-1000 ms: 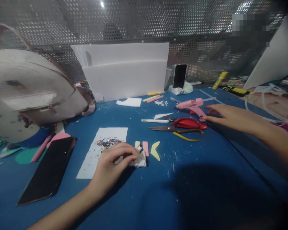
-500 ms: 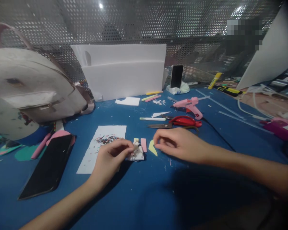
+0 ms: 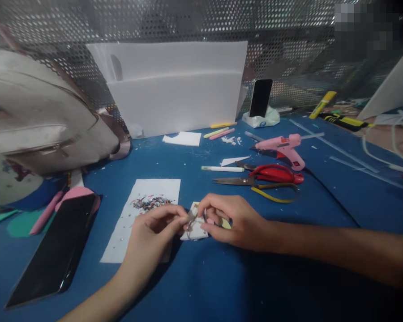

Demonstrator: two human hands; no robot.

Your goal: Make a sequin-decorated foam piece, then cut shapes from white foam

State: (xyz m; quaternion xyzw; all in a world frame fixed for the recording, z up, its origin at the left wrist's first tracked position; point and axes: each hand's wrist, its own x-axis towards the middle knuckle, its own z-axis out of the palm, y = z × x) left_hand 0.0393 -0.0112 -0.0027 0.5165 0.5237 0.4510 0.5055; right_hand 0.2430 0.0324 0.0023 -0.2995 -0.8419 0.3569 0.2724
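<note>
My left hand (image 3: 157,226) has thumb and finger pinched together at the left edge of a small white piece (image 3: 196,231); what lies between the fingertips is too small to make out. Curled over the right side of that piece is my right hand (image 3: 237,219), fingers bent and closed in on it, the grip itself unclear. A thin grey loop shows on the white piece. Partly hidden under my right fingers is a yellow scrap (image 3: 225,223). Under and behind my left hand lies a white sheet (image 3: 121,232) with a pile of multicoloured bits (image 3: 151,202).
Scissors (image 3: 237,181), a red-handled tool (image 3: 275,173), a white pen (image 3: 222,169) and a pink glue gun (image 3: 285,147) with a cord lie beyond my right hand. A large black phone (image 3: 50,255) and backpack (image 3: 47,116) are left. A phone (image 3: 261,98) stands upright behind.
My right hand has moved left from the yellow scrap to the white piece, beside my left hand. The left hand stays pinched there. The view has shifted slightly.
</note>
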